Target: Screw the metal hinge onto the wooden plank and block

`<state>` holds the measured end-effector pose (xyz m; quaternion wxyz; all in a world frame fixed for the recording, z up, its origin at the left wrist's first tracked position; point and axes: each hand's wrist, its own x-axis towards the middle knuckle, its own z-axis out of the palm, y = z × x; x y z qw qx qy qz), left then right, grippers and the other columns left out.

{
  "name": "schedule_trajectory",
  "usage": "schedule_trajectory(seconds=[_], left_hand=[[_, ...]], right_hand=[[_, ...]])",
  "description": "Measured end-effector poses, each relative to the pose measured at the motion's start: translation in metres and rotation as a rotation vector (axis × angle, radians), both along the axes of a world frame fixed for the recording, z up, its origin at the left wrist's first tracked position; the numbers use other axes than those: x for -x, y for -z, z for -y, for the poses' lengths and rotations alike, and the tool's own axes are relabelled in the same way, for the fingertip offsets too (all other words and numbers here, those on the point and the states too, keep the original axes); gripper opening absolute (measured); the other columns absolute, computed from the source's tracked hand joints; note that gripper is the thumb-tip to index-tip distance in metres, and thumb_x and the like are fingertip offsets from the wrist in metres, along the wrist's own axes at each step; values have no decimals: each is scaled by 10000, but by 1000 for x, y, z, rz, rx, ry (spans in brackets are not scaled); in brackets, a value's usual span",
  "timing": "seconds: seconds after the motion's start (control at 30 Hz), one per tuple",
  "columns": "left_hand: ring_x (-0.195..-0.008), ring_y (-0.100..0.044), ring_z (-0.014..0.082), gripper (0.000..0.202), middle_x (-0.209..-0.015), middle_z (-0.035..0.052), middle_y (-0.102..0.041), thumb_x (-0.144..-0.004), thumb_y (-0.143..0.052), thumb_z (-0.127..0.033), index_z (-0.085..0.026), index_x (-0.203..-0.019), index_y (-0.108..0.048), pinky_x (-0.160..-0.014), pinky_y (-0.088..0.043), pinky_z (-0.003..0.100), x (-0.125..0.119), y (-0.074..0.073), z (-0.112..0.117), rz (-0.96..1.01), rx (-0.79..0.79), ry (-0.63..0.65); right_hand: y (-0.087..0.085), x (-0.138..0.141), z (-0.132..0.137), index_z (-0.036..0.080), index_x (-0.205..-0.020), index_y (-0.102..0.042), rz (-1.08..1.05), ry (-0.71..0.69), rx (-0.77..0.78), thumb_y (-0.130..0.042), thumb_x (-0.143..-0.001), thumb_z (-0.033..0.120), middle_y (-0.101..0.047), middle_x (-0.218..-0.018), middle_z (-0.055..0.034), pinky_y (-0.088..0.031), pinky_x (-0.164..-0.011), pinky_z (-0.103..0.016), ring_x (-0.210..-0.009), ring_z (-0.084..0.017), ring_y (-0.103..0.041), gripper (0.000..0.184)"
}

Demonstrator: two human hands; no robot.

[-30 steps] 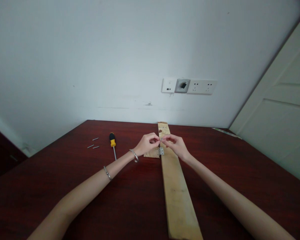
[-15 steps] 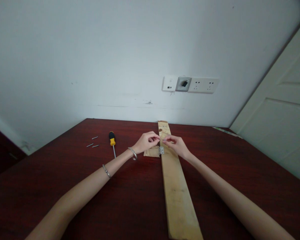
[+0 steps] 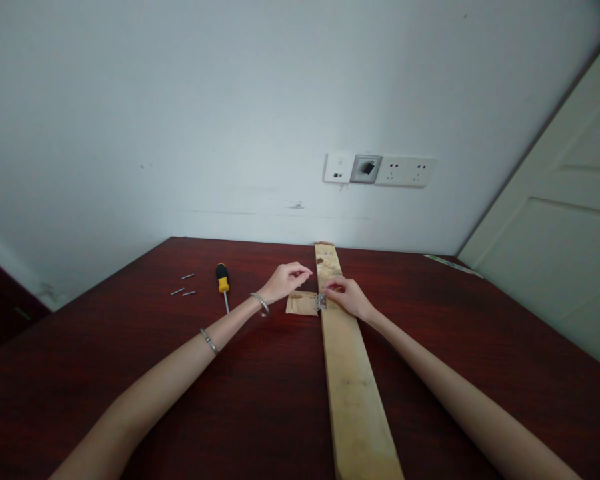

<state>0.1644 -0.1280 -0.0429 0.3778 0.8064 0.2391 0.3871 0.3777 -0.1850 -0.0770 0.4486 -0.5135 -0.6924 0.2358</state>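
A long pale wooden plank [image 3: 353, 387] lies on the dark red table [image 3: 260, 400], running away from me toward the wall. A small wooden block [image 3: 301, 303] sits against its left edge, with a small metal hinge [image 3: 321, 302] across the joint. My right hand [image 3: 346, 294] rests on the plank just right of the hinge, its fingertips pinched down at it; what they hold is too small to name. My left hand [image 3: 286, 279] hovers just above the block with its fingers loosely curled and nothing visible in them.
A screwdriver [image 3: 223, 283] with a yellow and black handle lies left of my left hand. Three loose screws [image 3: 183, 287] lie farther left. Wall sockets [image 3: 380, 169] are mounted above the table's far edge. A white door [image 3: 555, 227] stands at the right.
My hands met pinched together above the hinge; now they have parted. The right hand dropped onto the plank at the hinge and the left hand drew back slightly to the left.
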Motion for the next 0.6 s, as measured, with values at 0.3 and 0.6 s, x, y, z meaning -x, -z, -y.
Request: schedule_trajectory(seconds=[0.3,0.6], left_hand=[[-757,-628,140,264,-913,78,-681,-851,-602,-345,-122,-945,-708,-645,-542,243,1,0,0,-4,52,6],[-768,-637,145,256,-923,83,-694,-852,-594,-326,-116,-948,-704,-645,-539,243,0,0,1,-15,54,13]], right_hand=[[0,1,4,183,-755,-704,72,-20,-21,-643,-761,337,-687,-759,-26,-473,-656,-280,-669,-151,-595,166],[1,0,4,182,-790,-717,87,-25,-16,-668,-738,324,-685,-798,-28,-477,-672,-284,-693,-153,-598,159]])
